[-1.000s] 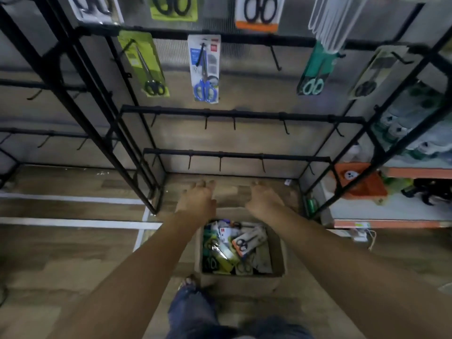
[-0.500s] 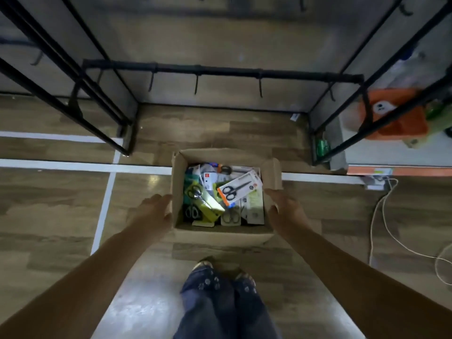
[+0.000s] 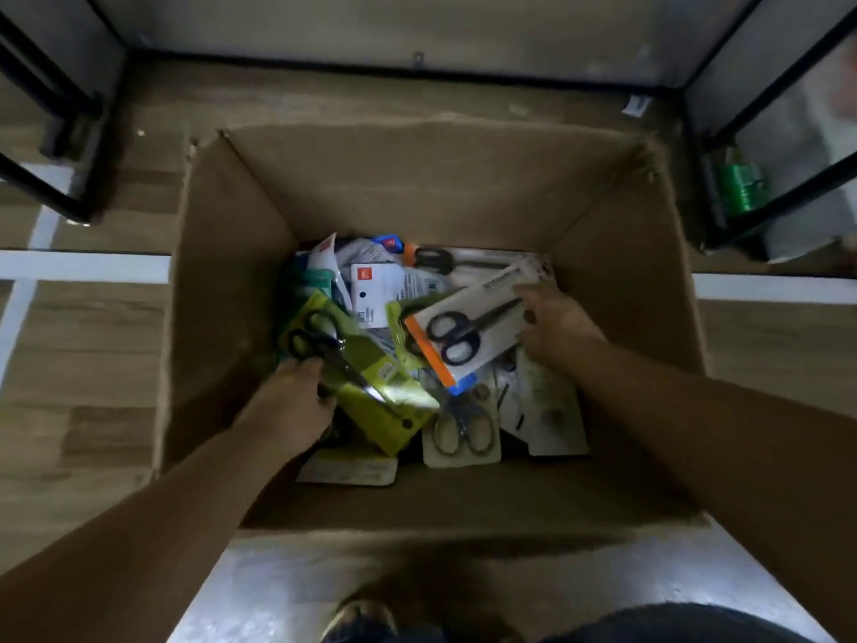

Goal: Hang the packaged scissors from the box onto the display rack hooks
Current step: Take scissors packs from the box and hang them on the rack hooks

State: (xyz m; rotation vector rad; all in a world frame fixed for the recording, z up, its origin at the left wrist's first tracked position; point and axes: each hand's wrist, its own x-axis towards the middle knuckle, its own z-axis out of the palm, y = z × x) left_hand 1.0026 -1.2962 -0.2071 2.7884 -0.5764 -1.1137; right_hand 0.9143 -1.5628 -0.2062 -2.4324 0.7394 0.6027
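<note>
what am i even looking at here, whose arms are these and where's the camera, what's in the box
There is no machine here: these are a person's two bare arms. The camera is worn on the person's head and looks down, so you see what they see, with their feet at the bottom edge.

On the wooden floor stands an open cardboard box holding a loose pile of packaged scissors. Both hands reach into it. The left hand grips the edge of a yellow-green scissors pack. The right hand holds the end of a white pack with an orange strip, which carries black-handled scissors.

The black bars at the top corners are the foot of the display rack; its hooks are out of view.
</note>
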